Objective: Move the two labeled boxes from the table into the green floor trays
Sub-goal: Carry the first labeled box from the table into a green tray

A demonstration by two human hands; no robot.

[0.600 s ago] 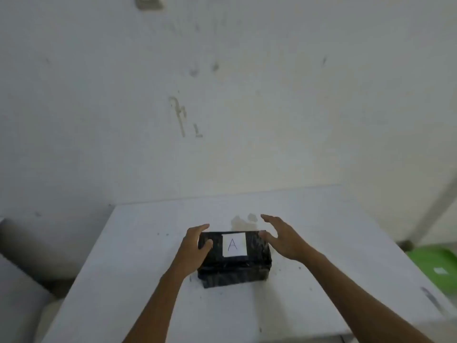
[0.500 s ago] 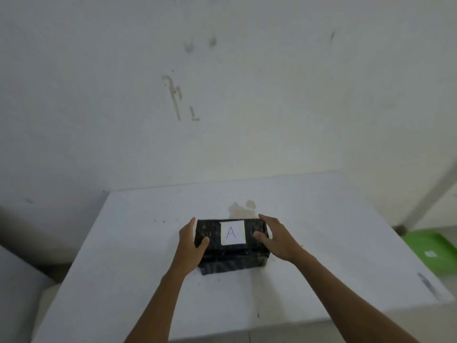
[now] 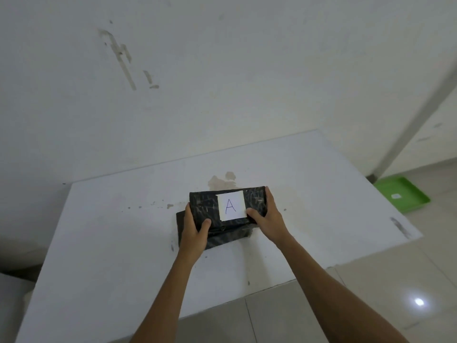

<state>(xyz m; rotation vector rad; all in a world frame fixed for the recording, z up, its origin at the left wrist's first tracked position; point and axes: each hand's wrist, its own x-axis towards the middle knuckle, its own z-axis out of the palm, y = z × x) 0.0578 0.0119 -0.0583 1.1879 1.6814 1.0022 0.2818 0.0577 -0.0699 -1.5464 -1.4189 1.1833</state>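
— Black wrapping covers the box (image 3: 228, 214), with a white paper label (image 3: 232, 205) marked "A" on top. Where does it sit?

— At the centre of the frame, on the white table (image 3: 111, 243). Whether its underside touches the tabletop, I cannot tell.

— And the hands?

— The left hand (image 3: 194, 231) clasps its left end, thumb pressed on the top. The right hand (image 3: 268, 219) grips the right end, thumb beside the label, fingers wrapped round the far side.

— Any tray?

— One green tray (image 3: 405, 194) lies on the tiled floor at the right edge of the frame, well apart from the box.
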